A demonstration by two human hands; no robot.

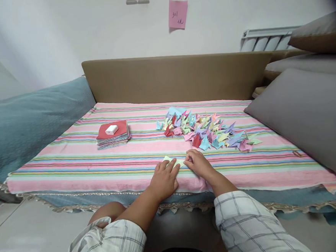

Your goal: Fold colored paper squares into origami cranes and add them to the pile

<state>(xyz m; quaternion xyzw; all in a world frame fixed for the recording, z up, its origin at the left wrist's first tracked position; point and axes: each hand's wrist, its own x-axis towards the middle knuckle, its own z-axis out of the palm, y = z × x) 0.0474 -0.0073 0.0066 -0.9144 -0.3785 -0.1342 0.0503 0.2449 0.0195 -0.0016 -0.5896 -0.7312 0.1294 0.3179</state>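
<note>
A small pale green piece of origami paper (pixel 181 162) lies folded on the striped cloth near the seat's front edge. My left hand (pixel 164 178) rests flat on it with the fingers spread, covering much of its left part. At the paper's right tip, the thumb and forefinger of my right hand (pixel 198 163) are pinched together. Just beyond my hands is a heap of folded paper cranes (pixel 203 131) in many colours. To the far left stands a stack of square coloured paper (pixel 114 139), red on top, with a small white block (pixel 111 130) lying on it.
The striped cloth (pixel 72 159) covers a sofa seat with a brown backrest (pixel 176 77). Grey cushions (pixel 308 120) pile up at the right; a blue covered armrest (pixel 38 119) bounds the left. A small brown loop (pixel 297 154) lies near the cushion.
</note>
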